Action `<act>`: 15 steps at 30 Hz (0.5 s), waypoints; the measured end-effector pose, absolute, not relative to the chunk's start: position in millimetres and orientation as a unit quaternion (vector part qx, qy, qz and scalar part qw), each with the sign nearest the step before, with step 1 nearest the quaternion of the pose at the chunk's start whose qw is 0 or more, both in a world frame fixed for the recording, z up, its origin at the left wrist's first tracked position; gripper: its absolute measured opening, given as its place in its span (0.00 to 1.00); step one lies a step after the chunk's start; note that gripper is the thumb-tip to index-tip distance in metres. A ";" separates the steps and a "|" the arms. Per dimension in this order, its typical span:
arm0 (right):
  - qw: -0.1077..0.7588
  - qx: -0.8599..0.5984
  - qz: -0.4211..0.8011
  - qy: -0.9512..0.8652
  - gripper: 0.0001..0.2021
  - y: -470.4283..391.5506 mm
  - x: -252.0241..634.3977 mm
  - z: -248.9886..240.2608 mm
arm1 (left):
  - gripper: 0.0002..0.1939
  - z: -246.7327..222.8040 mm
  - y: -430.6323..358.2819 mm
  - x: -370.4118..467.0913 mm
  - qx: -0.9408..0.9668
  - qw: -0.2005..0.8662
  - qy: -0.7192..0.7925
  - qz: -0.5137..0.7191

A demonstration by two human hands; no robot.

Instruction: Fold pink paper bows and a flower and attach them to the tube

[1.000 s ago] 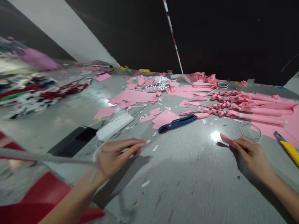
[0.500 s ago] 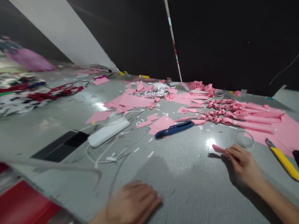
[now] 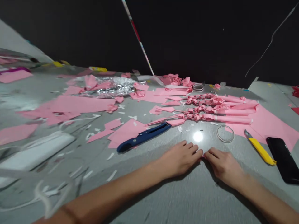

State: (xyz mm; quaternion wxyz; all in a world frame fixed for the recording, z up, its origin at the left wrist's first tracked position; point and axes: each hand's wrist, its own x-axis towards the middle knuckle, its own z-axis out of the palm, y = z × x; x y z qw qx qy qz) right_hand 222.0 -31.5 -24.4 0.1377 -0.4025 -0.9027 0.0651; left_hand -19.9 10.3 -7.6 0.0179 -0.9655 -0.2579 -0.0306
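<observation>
My left hand (image 3: 183, 157) and my right hand (image 3: 221, 163) meet low over the grey floor, fingertips almost touching. Both are closed in a pinch on a small piece of pink paper (image 3: 203, 156), mostly hidden by the fingers. Beyond them lie several pink paper tubes (image 3: 233, 119) with knotted, curled paper strips (image 3: 196, 116). A long dark blue tool (image 3: 144, 137) with a rivet rests left of my hands, partly on a pink paper sheet (image 3: 125, 132). To the right are a ring of tape (image 3: 225, 141) and a yellow box cutter (image 3: 261, 151) with its blade showing.
A black phone (image 3: 283, 159) lies at far right. White power strip (image 3: 39, 147) and cables are at left. Crumpled silver foil (image 3: 121, 85), pink scraps and white paper bits are scattered toward the black wall (image 3: 187, 37). More tape rolls (image 3: 198, 87) stand near it.
My left hand has moved up and right, from lying apart on the floor to pinching the pink paper beside my right hand. The view has turned right, bringing the whole phone into sight.
</observation>
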 end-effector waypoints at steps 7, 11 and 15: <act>0.107 -0.393 0.081 -0.910 0.10 -30.5 221.5 -19.3 | 0.06 -7.8 9.4 -21.7 -0.965 -0.020 -0.260 0.023; 0.115 -0.395 0.086 -0.907 0.09 -29.1 221.3 -16.6 | 0.04 -7.4 9.4 -22.9 -0.962 -0.027 -0.270 0.015; 0.126 -0.410 0.127 -0.894 0.11 -27.6 222.0 -12.1 | 0.08 -6.4 8.1 -25.6 -0.964 -0.027 -0.260 0.048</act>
